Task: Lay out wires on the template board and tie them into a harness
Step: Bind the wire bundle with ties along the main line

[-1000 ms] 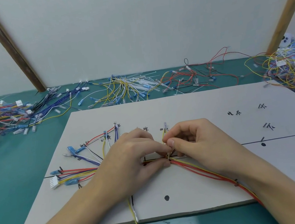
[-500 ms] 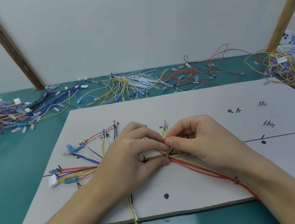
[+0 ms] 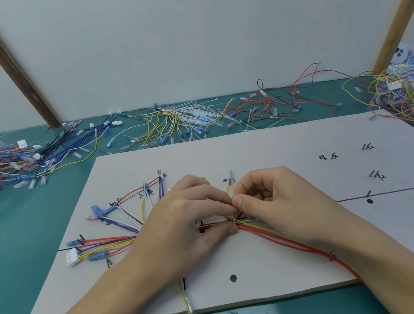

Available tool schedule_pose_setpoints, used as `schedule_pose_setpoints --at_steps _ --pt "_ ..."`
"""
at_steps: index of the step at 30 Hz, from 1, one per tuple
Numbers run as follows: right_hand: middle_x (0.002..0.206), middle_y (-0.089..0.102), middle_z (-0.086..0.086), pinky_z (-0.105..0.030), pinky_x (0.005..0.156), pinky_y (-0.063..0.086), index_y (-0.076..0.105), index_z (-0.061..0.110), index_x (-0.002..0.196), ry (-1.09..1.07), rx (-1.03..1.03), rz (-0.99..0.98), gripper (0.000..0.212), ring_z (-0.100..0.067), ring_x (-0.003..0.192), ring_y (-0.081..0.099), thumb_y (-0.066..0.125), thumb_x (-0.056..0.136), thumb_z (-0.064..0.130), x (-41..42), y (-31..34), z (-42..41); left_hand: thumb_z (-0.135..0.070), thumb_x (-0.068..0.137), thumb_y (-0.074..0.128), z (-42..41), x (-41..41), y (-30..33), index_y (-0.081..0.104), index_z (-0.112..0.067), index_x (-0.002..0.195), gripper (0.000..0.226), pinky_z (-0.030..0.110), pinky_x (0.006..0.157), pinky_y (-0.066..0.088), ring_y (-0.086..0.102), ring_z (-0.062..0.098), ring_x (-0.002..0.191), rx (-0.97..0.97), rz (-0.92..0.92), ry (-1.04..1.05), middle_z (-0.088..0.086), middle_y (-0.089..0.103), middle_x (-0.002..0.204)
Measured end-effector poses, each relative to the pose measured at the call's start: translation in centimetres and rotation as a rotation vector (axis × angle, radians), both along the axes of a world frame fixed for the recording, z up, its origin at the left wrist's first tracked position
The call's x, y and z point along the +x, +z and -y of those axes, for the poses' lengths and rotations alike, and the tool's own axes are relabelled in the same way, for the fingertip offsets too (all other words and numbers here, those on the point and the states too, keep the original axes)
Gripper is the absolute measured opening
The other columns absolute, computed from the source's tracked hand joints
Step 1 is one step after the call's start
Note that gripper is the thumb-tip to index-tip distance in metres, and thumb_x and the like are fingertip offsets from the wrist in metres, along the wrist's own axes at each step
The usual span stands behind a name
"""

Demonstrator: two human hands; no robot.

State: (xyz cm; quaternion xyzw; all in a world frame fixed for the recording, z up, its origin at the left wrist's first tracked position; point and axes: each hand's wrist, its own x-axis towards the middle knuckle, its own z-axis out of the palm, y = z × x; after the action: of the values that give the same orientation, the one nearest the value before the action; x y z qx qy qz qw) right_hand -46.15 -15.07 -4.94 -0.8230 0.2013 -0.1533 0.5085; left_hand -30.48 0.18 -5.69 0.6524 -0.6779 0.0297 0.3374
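Red and yellow wires still pinched by left hand and right hand, unmoved, probably mid-tie.

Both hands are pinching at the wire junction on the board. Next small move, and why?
Probably cinch the tie at the junction. The left hand and right hand pinch the wire bundle where the branches meet on the template board, and the red and yellow wires trail loose toward the near edge. Whether a tie is already looped there is hidden by the fingers.
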Motion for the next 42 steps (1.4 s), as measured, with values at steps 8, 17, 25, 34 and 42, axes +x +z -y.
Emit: schedule_pose_setpoints --at_steps 8,17,25,34,42 --pt "0.077 0.073 0.000 -0.036 0.068 0.052 0.074 0.023 0.086 -0.026 0.024 0.024 0.010 -0.010 0.066 0.060 0.069 0.095 0.021 -0.07 0.14 -0.22 -0.033 0.084 0.083 0.01 0.07 -0.13 0.081 -0.029 0.100 0.017 0.032 0.085 0.051 0.059 0.013 0.100 -0.009 -0.024 0.005 -0.023 0.070 0.104" --pt "0.079 0.075 0.003 -0.028 0.070 0.053 0.076 0.021 0.088 -0.027 0.086 0.026 0.010 -0.008 0.068 0.064 0.069 0.095 0.018 0.02 0.11 -0.18 -0.030 0.083 0.085 0.08 0.15 -0.32 0.080 -0.030 0.101 0.019 0.035 0.084 0.053 0.061 0.014 0.100 -0.031 -0.048 -0.023 -0.022 0.071 0.104" --pt "0.084 0.078 -0.002 -0.031 0.073 0.055 0.079 0.019 0.091 -0.031 0.129 0.050 0.008 -0.009 0.071 0.067 0.072 0.094 0.017 -0.05 0.08 -0.15 -0.029 0.083 0.086 0.02 0.11 -0.25 0.080 -0.029 0.102 0.019 0.034 0.082 0.052 0.061 0.015 0.100 -0.034 -0.042 -0.020 -0.021 0.070 0.104" --pt "0.081 0.077 -0.002 -0.028 0.071 0.056 0.079 0.018 0.091 -0.048 0.131 0.083 0.006 -0.011 0.070 0.068 0.075 0.091 0.013 -0.09 -0.06 -0.14 -0.026 0.082 0.088 -0.02 -0.08 0.02 0.081 -0.027 0.100 0.019 0.035 0.081 0.053 0.062 0.013 0.098 -0.035 -0.050 -0.015 -0.019 0.071 0.102" --pt "0.077 0.075 -0.005 -0.038 0.070 0.057 0.076 0.019 0.087 -0.071 0.121 0.090 0.008 -0.013 0.066 0.065 0.077 0.090 0.011 0.15 -0.14 -0.06 -0.026 0.081 0.088 0.04 -0.01 -0.12 0.082 -0.025 0.101 0.021 0.035 0.081 0.053 0.063 0.015 0.096 -0.037 -0.051 -0.011 -0.017 0.072 0.101"
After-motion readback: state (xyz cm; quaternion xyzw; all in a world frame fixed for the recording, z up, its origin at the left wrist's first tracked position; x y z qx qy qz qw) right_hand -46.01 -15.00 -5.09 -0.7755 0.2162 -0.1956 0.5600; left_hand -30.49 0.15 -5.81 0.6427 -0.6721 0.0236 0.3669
